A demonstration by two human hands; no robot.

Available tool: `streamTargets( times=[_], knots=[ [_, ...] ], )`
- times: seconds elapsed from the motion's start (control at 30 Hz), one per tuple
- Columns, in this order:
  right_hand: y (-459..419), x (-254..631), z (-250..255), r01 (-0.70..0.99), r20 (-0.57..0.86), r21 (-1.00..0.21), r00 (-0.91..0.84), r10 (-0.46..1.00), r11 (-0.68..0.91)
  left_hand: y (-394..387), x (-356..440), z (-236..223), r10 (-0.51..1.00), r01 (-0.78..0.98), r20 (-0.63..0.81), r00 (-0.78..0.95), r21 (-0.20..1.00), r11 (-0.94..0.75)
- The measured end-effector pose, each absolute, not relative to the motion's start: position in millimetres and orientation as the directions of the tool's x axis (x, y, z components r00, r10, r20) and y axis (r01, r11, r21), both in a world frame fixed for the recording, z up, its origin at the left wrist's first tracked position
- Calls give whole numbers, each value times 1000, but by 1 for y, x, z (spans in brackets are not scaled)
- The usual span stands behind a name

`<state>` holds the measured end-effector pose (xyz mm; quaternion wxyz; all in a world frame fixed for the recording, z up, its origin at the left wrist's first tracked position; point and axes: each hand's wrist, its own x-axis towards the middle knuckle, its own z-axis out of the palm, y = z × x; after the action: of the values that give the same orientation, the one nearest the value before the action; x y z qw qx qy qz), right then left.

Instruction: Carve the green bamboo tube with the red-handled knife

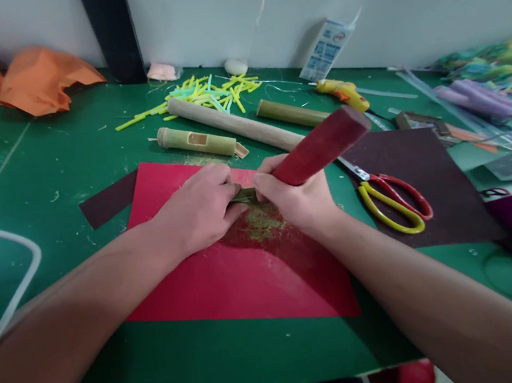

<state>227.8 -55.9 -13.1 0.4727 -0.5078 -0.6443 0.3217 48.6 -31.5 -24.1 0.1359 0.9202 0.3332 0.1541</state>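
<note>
My left hand point(199, 208) grips a small green bamboo piece point(243, 195), mostly hidden between the two hands. My right hand point(297, 200) holds a tool with a thick red handle point(321, 143) that slants up to the right; its working end meets the bamboo piece and is hidden. Both hands rest over a red paper sheet point(232, 281). A patch of green-yellow shavings point(265, 221) lies on the sheet just below the hands.
On the green table point(35, 177) lie a notched bamboo tube point(197, 141), a wooden dowel point(234, 124), another bamboo stick point(292, 114), cut straw bits point(208, 91), a glue gun point(342, 92), red-and-yellow scissors point(394, 200) on dark paper point(432, 180), and orange paper point(33, 79).
</note>
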Motion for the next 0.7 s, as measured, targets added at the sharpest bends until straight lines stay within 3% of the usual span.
streamTargets(
  times=[0.4,0.57,0.7],
  knots=[
    [-45,228,-16,131,270,-960,216,938,246,-32,47,-26,662,593,212,719,309,-744],
    [-46,226,-13,78,254,-967,189,949,243,-33,47,-24,663,595,214,717,309,-742],
    [-45,231,-13,204,247,-953,105,963,223,-32,47,-25,661,591,208,721,314,-743]
  ],
)
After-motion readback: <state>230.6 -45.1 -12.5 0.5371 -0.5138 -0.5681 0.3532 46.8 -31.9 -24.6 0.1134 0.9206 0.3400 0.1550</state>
